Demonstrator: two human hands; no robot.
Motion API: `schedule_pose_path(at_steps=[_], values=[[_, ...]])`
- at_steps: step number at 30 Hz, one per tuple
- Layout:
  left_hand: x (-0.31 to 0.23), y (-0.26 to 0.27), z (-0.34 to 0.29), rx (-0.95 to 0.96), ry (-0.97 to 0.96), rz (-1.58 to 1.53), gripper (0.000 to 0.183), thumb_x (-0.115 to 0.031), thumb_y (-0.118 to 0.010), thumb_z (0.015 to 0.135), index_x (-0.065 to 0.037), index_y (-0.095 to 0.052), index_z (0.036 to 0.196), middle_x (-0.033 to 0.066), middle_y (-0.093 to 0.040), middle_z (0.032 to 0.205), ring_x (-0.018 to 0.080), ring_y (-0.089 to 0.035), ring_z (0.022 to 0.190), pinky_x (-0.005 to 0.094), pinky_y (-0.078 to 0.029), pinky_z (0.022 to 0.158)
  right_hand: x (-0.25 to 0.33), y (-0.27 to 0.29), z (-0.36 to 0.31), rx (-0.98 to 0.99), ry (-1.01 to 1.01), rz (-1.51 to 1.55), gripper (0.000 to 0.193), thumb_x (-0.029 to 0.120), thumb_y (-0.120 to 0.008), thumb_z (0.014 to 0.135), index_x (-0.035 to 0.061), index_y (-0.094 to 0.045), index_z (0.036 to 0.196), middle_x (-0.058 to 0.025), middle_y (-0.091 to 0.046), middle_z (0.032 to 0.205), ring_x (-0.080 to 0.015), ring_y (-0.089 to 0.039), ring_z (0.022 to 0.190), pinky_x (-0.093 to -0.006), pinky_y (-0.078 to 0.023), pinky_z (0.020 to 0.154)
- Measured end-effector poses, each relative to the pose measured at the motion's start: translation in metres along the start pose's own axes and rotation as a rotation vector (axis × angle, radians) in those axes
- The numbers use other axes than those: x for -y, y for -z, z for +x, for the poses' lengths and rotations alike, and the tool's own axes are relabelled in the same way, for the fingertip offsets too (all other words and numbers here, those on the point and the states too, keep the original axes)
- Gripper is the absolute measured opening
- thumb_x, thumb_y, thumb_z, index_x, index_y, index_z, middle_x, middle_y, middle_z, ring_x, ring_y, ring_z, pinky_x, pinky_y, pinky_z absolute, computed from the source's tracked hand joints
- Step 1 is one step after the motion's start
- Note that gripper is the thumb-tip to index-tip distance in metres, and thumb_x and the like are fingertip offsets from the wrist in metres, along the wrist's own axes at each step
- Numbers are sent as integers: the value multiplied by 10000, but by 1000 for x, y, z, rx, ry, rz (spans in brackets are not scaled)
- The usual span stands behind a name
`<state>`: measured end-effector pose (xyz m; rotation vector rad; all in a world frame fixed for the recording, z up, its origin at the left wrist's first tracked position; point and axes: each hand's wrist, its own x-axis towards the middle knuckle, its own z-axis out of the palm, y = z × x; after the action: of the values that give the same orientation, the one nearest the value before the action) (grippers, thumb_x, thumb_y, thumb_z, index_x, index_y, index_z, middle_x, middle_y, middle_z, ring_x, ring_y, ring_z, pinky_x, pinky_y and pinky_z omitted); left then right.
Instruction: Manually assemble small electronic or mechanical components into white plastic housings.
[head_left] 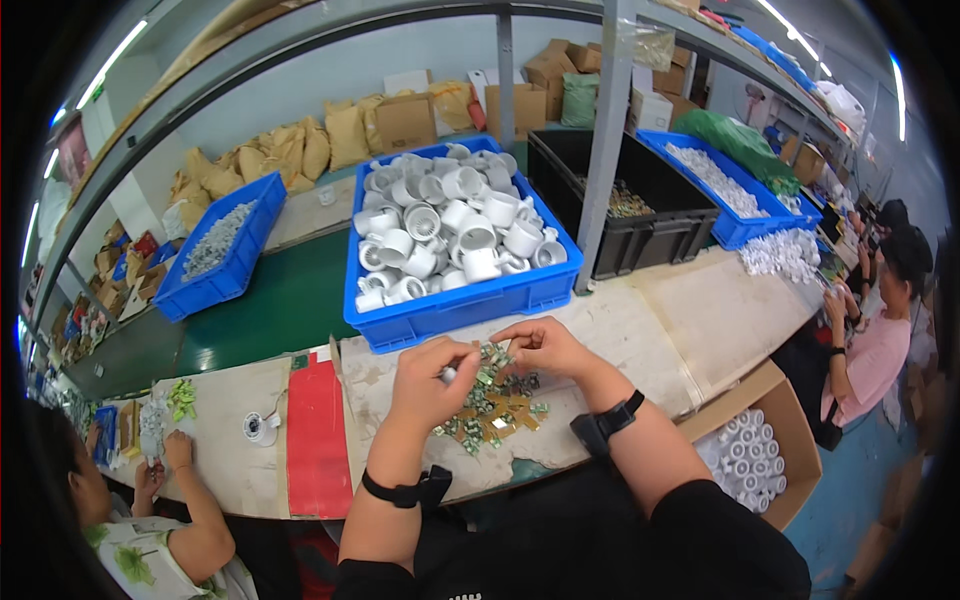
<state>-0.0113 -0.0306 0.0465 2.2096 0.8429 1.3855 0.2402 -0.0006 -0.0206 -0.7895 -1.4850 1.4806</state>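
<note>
On the worktable in front of me lies a loose pile of small green circuit boards (pixel 485 400), with some flat amber-brown pieces (pixel 515 415) among them. At the pile's left edge my left hand (pixel 430 380) is closed around a small whitish part (pixel 448 375), only its end showing. Over the far right side of the pile is my right hand (pixel 548 348), its fingers bent and thumb drawn toward the index finger. Whatever the right fingertips hold is too small to make out.
Ahead stands a blue crate (pixel 460 315) heaped with white plastic cups. A grey post (pixel 606 150) rises beside a black crate (pixel 655 240). A cardboard box (pixel 795 470) of white rings sits at right. Co-workers sit left (pixel 150 540) and right (pixel 870 340).
</note>
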Motion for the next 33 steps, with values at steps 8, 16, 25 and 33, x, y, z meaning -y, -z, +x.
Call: schedule_pose_path(at_steps=[8, 16, 25, 33], values=[[79, 121, -70, -50, 354, 881, 250, -212, -710, 928, 1, -688, 1058, 211, -687, 1154, 405, -643, 1085, 515, -489, 926, 0, -11, -3, -392, 96, -274, 222, 208, -760, 1002, -6, -739, 949, 17, -659, 701, -39, -594, 635, -241, -476, 568], [134, 169, -113, -121, 490, 961, 516, -333, -690, 974, 32, -605, 1328, 339, -413, 1557, 547, -397, 1418, 685, -210, 1220, 6, -26, 2, -397, 206, -207, 227, 189, -752, 994, -13, -728, 892, 35, -618, 654, -27, -494, 581, -246, -400, 531], [39, 6, 114, -179, 174, 591, 348, -320, -796, 863, -71, -713, 1091, 139, -779, 885, 380, -744, 796, 497, -538, 790, -6, -6, 2, -532, 332, -588, 203, 187, -758, 950, 17, -719, 845, -25, -570, 556, -107, -471, 482, -318, -394, 494], [42, -45, 144, -163, 185, 605, 568, -424, -801, 839, -74, -653, 1261, 217, -770, 955, 414, -750, 901, 482, -567, 879, -11, -1, 0, -625, 326, -611, 221, 188, -753, 955, 20, -701, 821, -24, -560, 542, -105, -469, 477, -327, -395, 492]])
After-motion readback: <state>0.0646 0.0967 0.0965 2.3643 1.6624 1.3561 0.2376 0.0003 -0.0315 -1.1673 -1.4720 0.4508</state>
